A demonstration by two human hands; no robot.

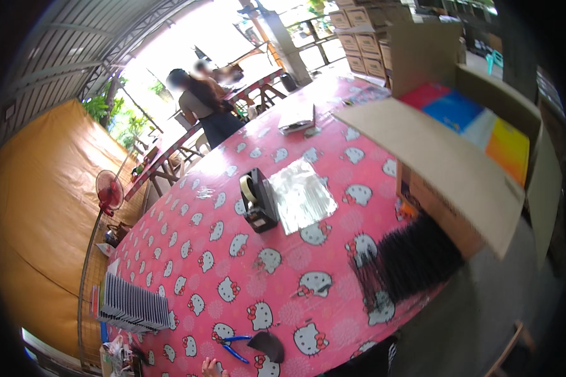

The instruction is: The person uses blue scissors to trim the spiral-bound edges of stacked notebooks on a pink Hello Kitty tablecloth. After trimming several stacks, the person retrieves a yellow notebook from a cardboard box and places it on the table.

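Observation:
At the lower edge only the fingers of my left hand (212, 367) show, a little apart over the pink table, with nothing visible in them. Just beyond them lie blue-handled cutting pliers (236, 352), their jaws toward the left. Beside the pliers is a dark, half-round flat piece (268, 345). A neat stack of spiral-bound notebooks (135, 306) stands on the left side of the table. Farther in, a black tape dispenser (258, 202) stands next to a pile of clear plastic sleeves (303, 195). My right hand is out of view.
A pile of black binding coils (415, 257) lies at the table's right edge. An open carton (434, 188) there holds colourful books (468, 125). Closed cartons (361, 44) are stacked at the back. A red fan (109, 190) stands left; people (207, 107) are at a farther table.

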